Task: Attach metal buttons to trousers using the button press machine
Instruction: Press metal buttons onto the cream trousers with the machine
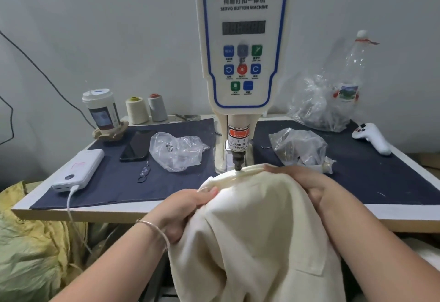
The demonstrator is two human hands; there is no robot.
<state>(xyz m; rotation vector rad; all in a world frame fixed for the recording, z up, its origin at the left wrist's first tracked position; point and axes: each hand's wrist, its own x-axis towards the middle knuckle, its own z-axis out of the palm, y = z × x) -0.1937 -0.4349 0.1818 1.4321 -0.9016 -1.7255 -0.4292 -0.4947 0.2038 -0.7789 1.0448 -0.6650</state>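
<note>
Just waistband edge (234,175) under punch (237,161).

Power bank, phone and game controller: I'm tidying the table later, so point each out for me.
Power bank (79,169), head view, on the middle of its white top face.
Phone (137,146), head view, on the centre of its dark screen.
Game controller (372,137), head view, on the middle of its white body.

A pale-edged bench (78,215) covered by a dark blue cloth (181,190) carries the button press machine (241,44) at centre. Left lie a white power bank (79,169), a black phone (137,146), a lidded cup (101,109), two thread cones (146,109) and a clear bag (177,150); right, more plastic bags (300,147) and a white controller (372,137).
</note>
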